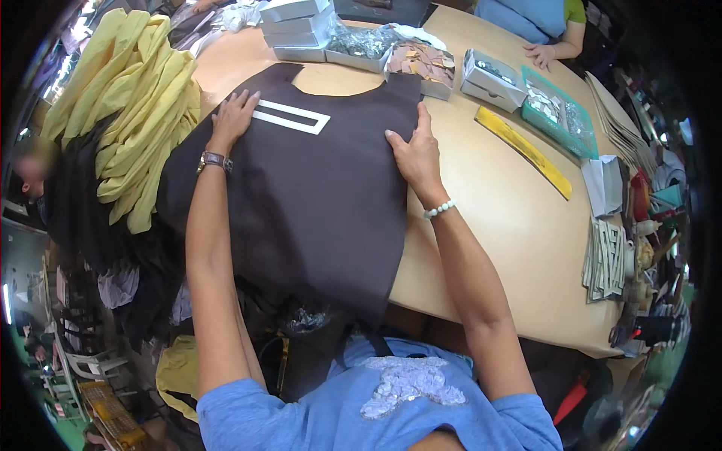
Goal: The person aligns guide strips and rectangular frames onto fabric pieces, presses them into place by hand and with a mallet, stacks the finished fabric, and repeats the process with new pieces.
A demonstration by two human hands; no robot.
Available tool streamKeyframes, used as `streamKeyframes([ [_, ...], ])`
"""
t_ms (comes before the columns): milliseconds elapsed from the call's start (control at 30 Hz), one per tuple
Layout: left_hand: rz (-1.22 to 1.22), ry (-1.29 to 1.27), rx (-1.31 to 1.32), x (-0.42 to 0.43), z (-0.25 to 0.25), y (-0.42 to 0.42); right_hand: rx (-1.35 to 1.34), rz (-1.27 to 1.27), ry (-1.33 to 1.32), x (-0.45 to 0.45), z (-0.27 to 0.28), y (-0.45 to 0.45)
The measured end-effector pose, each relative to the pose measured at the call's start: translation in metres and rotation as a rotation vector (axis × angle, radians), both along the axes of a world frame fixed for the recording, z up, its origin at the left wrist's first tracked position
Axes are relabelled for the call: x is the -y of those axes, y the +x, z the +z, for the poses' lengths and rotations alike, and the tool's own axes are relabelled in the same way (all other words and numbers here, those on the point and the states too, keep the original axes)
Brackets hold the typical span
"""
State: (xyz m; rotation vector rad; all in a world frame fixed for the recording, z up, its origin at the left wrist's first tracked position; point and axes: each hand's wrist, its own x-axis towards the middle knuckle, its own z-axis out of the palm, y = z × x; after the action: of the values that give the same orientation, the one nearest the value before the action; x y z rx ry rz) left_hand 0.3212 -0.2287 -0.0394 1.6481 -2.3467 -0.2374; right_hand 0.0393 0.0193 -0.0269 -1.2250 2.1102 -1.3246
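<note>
A dark brown cut fabric piece (316, 218) with a curved neckline lies spread on the table, its lower edge hanging over the front. On its upper part rests a flat white rectangular frame (308, 126) with a long slot. My left hand (235, 120) lies flat, fingers stretched, on the cloth at the frame's left end, covering that end. At the cloth's right edge is my right hand (417, 158), thumb apart from the extended forefinger; the other fingers are partly hidden. It touches the edge without a visible grip.
Yellow fabric (139, 113) is heaped at the left. Along the back stand white boxes (297, 30), a box of brown pieces (421, 66) and a green basket (560, 113). A yellow curved strip (526, 154) lies right. Another person's hand (540, 54) rests at the far edge.
</note>
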Motion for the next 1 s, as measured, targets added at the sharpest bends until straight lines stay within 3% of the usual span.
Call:
streamKeyframes([
  [133, 0.044, -0.483, 0.203, -0.026, 0.021, -0.026, -0.046, -0.012, 0.006, 0.001, 0.000, 0.000],
  [167, -0.019, -0.592, 0.155, -0.039, 0.025, -0.039, -0.063, -0.012, -0.004, 0.001, 0.000, 0.000],
  [267, -0.216, -0.531, 0.039, -0.104, 0.043, -0.084, -0.125, -0.012, -0.022, 0.002, -0.002, -0.001],
  [333, -0.279, -0.415, 0.115, -0.113, 0.020, -0.096, -0.180, -0.017, -0.014, 0.002, -0.005, -0.003],
  [433, -0.280, -0.261, 0.097, -0.115, 0.014, -0.097, 0.354, 0.084, -0.061, -0.010, 0.001, -0.013],
  [533, -0.280, -0.221, 0.082, -0.111, 0.009, -0.094, 0.693, 0.297, -0.100, -0.036, -0.004, -0.022],
  [633, -0.279, -0.218, 0.069, -0.111, 0.009, -0.095, 0.851, 0.493, -0.229, -0.054, -0.005, -0.017],
  [733, -0.261, -0.212, 0.043, -0.118, 0.014, -0.095, 0.396, 0.554, -0.102, -0.056, -0.005, -0.016],
  [767, -0.254, -0.214, 0.036, -0.118, 0.015, -0.096, 0.339, 0.562, -0.207, -0.052, -0.010, -0.011],
  [900, -0.301, -0.255, 0.099, -0.111, 0.007, -0.093, -0.350, 0.345, -0.122, -0.037, -0.003, 0.002],
  [1000, -0.268, -0.233, 0.069, -0.118, 0.013, -0.095, -0.589, 0.304, -0.084, -0.037, 0.005, 0.012],
])
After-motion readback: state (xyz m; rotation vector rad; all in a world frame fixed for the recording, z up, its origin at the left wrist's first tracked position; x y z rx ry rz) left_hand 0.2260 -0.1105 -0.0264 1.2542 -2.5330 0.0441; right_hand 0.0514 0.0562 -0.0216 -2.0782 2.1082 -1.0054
